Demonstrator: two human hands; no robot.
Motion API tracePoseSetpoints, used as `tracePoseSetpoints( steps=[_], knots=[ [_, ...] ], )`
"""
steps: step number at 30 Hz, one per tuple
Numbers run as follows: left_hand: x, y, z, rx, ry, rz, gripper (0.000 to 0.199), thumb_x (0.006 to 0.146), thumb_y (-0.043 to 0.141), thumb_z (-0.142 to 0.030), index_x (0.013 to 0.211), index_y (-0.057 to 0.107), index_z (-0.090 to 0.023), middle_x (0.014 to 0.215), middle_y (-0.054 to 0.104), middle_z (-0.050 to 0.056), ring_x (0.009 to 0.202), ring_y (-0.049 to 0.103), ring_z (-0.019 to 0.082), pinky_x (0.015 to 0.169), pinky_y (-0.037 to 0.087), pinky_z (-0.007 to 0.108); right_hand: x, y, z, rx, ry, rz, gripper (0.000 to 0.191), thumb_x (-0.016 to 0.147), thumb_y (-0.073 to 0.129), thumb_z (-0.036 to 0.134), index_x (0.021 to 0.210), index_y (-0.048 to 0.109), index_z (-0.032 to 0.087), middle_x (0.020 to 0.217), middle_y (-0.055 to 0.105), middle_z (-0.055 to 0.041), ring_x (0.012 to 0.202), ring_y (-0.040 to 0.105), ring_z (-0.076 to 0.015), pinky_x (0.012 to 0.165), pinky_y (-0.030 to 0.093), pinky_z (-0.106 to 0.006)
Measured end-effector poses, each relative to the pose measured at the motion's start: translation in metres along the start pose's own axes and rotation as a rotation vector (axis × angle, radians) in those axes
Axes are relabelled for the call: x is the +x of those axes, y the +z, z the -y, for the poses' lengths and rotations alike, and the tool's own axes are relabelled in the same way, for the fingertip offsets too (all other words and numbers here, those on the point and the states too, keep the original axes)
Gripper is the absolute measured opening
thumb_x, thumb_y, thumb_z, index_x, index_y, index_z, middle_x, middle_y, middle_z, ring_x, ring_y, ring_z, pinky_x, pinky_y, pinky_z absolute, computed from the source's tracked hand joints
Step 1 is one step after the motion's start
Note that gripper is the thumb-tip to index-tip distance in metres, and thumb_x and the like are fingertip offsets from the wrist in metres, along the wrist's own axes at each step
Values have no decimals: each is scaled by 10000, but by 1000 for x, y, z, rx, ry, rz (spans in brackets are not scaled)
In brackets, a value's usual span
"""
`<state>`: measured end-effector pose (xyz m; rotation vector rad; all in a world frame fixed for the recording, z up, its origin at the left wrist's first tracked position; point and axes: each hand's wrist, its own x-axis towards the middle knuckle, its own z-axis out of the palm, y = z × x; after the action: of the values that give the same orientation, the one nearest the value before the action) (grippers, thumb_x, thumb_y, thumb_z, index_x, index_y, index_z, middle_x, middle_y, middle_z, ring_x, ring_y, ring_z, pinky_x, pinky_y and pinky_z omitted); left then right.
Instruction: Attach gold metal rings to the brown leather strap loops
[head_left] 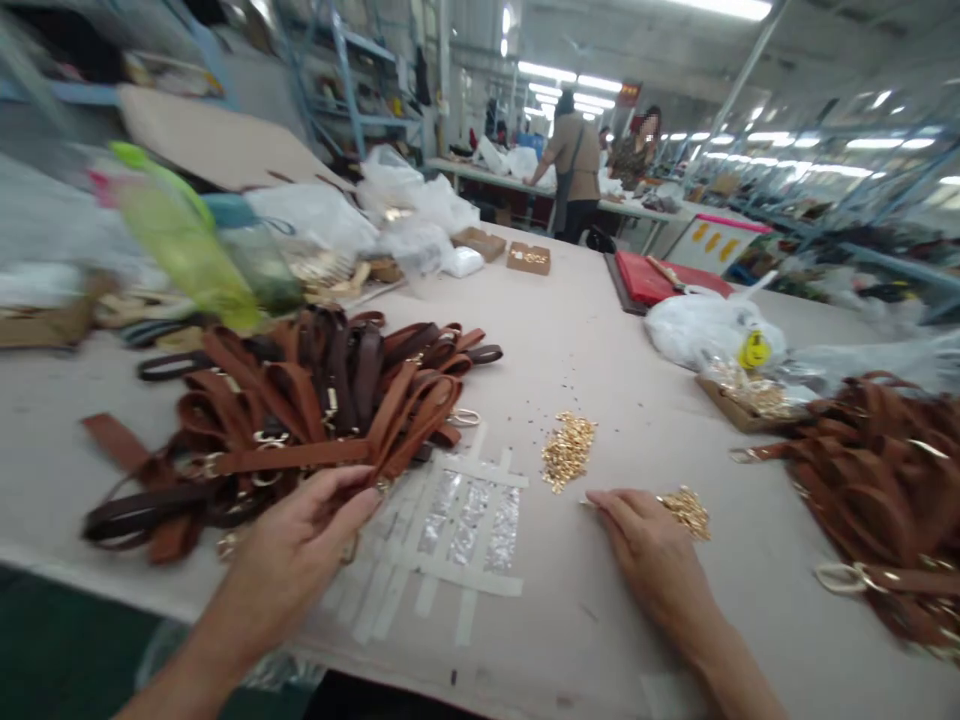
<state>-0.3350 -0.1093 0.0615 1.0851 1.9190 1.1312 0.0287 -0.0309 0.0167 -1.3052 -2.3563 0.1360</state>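
My left hand (pixel 296 545) is closed at the near edge of a heap of brown leather straps (pixel 315 385), thumb and fingers pinching the end of one tan strap (pixel 397 420). Gold clips and rings show among these straps. My right hand (pixel 649 545) rests low over the table, fingertips pinched together with a tiny shiny metal piece (pixel 587 502) sticking out. Just beyond it lies a pile of small gold metal fittings (pixel 568 450). A smaller pile of gold fittings (pixel 686 512) sits beside its knuckles. Between my hands, clear film patches (pixel 471 520) are taped onto the tabletop.
More tan straps (pixel 885 510) are heaped at the right, by a cardboard tray (pixel 742 405) of metal parts. Bottles (pixel 184 240) and plastic bags (pixel 412 205) stand behind the left heap. Small boxes (pixel 529 258) lie farther back. Two people work at another table.
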Motion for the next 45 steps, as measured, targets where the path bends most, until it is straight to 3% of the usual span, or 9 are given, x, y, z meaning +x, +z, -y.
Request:
tracePoseSetpoints(
  steps=[3,6,11,16,21,24,29,39,45],
  knots=[
    [-7,11,-11,-388,-168,117,307,780,743,-406,1012,672,-217,767,709,-13,713,655,155,639,525,226,17,4,-13,-45,-135,119,227,986,457,221,1033,679,222,960,696,-78,886,640,-244,783,534,-395],
    [-9,21,-8,-739,-341,213,242,760,784,-343,899,684,-172,811,709,9,633,629,105,517,484,168,24,0,-21,-41,-237,190,206,998,456,243,1029,659,237,949,689,-59,872,637,-221,755,529,-353],
    [-17,29,-5,-873,-440,356,137,802,759,-250,876,738,-137,906,750,78,673,630,88,520,451,131,29,-9,-10,-52,-326,249,215,1005,425,210,976,638,210,900,678,-56,838,619,-214,729,509,-347],
    [-27,40,-13,-788,-382,509,249,835,719,-247,1071,738,-171,1029,746,77,777,630,98,610,450,143,30,-6,1,31,-196,231,240,997,438,256,862,628,197,826,657,-54,805,607,-225,729,487,-362],
    [-36,68,-21,-611,-260,562,251,901,610,-296,1108,706,-192,1018,751,66,829,632,141,606,414,185,18,-2,40,545,227,100,166,956,536,328,905,651,221,795,671,-6,727,619,-156,684,486,-267],
    [-40,84,-26,-532,-179,587,293,916,567,-284,1169,679,-189,955,738,46,778,603,136,604,401,203,11,-3,72,878,364,82,161,917,605,357,858,668,221,725,658,16,674,606,-130,644,490,-231],
    [-48,94,-32,-422,-56,588,353,924,544,-315,1246,650,-215,773,648,-23,618,478,103,588,384,214,5,-4,101,1113,424,55,121,865,680,330,857,708,212,756,715,0,691,642,-130,662,511,-226],
    [-53,94,-35,-241,77,549,356,948,518,-332,1271,653,-268,672,637,-40,624,547,131,591,424,211,2,-1,98,1122,481,101,133,858,675,324,848,693,193,835,726,-20,776,648,-165,743,506,-275],
    [-57,96,-27,-165,237,480,325,918,583,-293,1222,693,-331,1029,780,-13,923,706,214,829,517,245,-3,2,104,1207,507,15,89,856,670,262,840,606,204,833,678,10,777,617,-137,744,488,-252]
  ],
)
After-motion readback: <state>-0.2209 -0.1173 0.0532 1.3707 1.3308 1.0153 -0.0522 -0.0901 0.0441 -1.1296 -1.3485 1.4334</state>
